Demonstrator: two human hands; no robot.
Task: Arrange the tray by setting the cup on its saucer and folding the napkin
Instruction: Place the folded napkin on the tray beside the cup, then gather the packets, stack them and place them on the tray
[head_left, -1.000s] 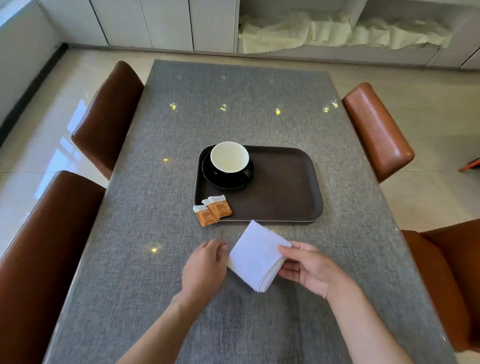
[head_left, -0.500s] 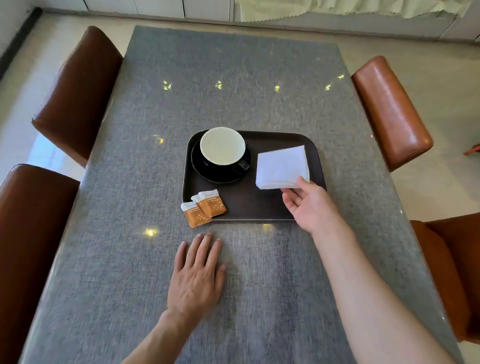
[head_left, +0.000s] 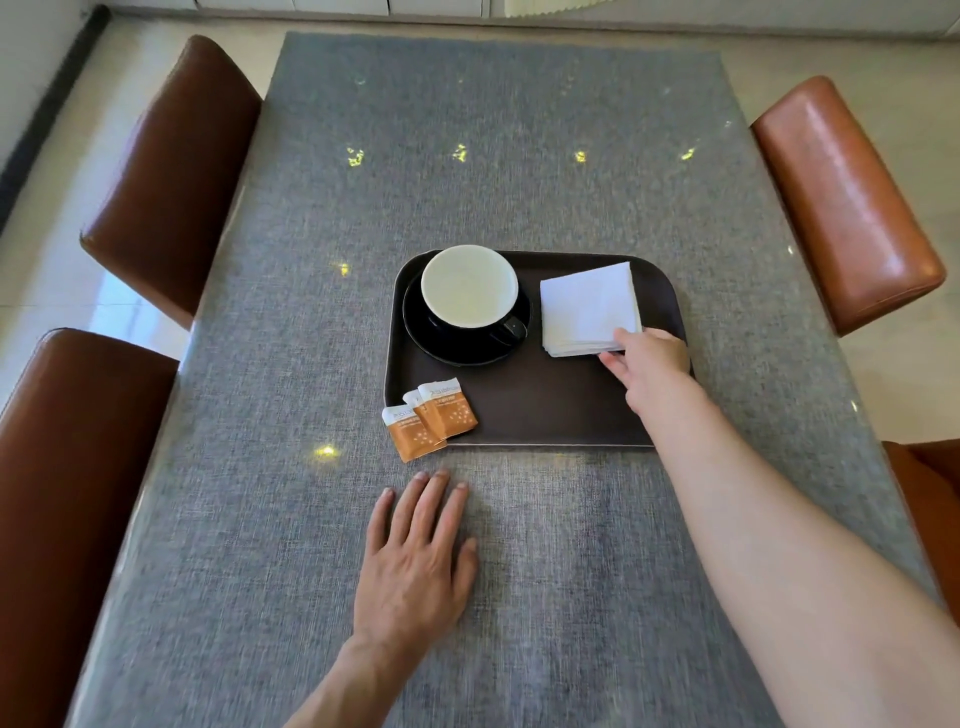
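Observation:
A dark brown tray (head_left: 545, 415) lies in the middle of the grey table. On its left half a black cup with a white inside (head_left: 469, 288) stands on a black saucer (head_left: 447, 345). The folded white napkin (head_left: 589, 306) lies flat on the tray's right half. My right hand (head_left: 649, 364) reaches over the tray's right edge, fingers pinching the napkin's near right corner. My left hand (head_left: 415, 561) rests flat on the table in front of the tray, fingers spread, holding nothing.
Two orange sachets (head_left: 431, 415) overlap the tray's near left corner, partly on the table (head_left: 260, 467). Brown leather chairs stand along both sides: two on the left (head_left: 171, 171), (head_left: 67, 493) and one on the right (head_left: 841, 202).
My right hand carried the folded napkin from the table in front of me onto the tray's right half. My left hand let go of it and now lies flat on the table.

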